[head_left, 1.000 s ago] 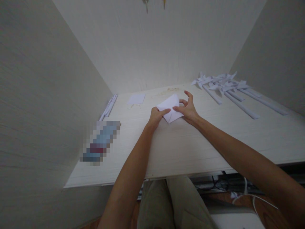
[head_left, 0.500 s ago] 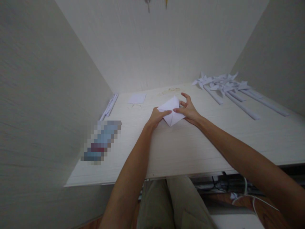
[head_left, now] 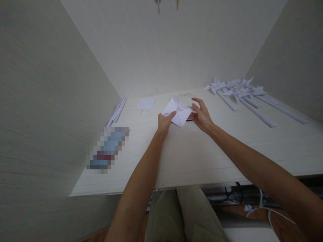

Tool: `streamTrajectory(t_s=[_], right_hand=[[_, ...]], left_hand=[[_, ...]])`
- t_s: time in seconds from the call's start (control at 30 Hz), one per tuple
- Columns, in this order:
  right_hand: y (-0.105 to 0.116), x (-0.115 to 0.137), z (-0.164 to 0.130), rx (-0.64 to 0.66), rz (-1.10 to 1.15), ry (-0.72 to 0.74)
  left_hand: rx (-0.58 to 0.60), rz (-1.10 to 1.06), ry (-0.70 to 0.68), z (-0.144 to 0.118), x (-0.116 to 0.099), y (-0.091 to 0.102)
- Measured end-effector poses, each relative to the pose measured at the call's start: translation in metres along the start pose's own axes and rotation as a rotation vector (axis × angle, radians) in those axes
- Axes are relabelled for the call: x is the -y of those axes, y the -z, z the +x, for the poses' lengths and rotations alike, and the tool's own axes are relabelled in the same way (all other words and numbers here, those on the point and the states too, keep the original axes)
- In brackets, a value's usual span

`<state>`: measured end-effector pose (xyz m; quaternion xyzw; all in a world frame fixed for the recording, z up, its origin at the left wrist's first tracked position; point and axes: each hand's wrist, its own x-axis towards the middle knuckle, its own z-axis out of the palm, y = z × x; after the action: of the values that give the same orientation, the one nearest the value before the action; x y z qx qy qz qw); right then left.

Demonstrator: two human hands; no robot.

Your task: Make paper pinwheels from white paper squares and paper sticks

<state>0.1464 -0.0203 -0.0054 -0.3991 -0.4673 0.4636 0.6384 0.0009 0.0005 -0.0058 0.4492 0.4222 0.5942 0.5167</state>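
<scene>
Pixelated beyond recognition: object (head_left: 108,149) at left edge of desk (head_left: 202,151). Cut off by top edge: two hanging items (head_left: 168,4). Hidden under folded paper (head_left: 178,113): fingertips of right hand (head_left: 202,116); dark item beneath indistinct.

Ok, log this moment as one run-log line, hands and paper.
left hand: pinching folded white paper | right hand: touching paper's right side | paper: partly raised off desk | paper pinwheels: far right

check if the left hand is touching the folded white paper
Touching. The head view shows the left hand with its thumb lying over the near left edge of the folded white paper, no gap between them.
</scene>
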Motion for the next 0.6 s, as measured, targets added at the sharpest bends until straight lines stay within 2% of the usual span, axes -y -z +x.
streamTrajectory(t_s=[0.1,0.2,0.33,0.6], right_hand=[[0.0002,-0.0007,-0.0004,0.023,-0.023,0.081],[-0.0004,-0.003,-0.0022,0.093,-0.092,0.181],[-0.0042,-0.004,-0.0068,0.196,-0.115,0.212],[-0.0036,-0.0063,-0.0058,0.145,-0.158,0.188]], left_hand=[[-0.097,-0.101,0.033,0.0018,-0.0013,-0.0008],[-0.134,-0.169,0.047,0.0011,-0.0043,-0.0023],[-0.105,-0.165,0.059,-0.0021,-0.0065,-0.0045],[-0.034,-0.116,0.009,-0.003,-0.0009,-0.0049]])
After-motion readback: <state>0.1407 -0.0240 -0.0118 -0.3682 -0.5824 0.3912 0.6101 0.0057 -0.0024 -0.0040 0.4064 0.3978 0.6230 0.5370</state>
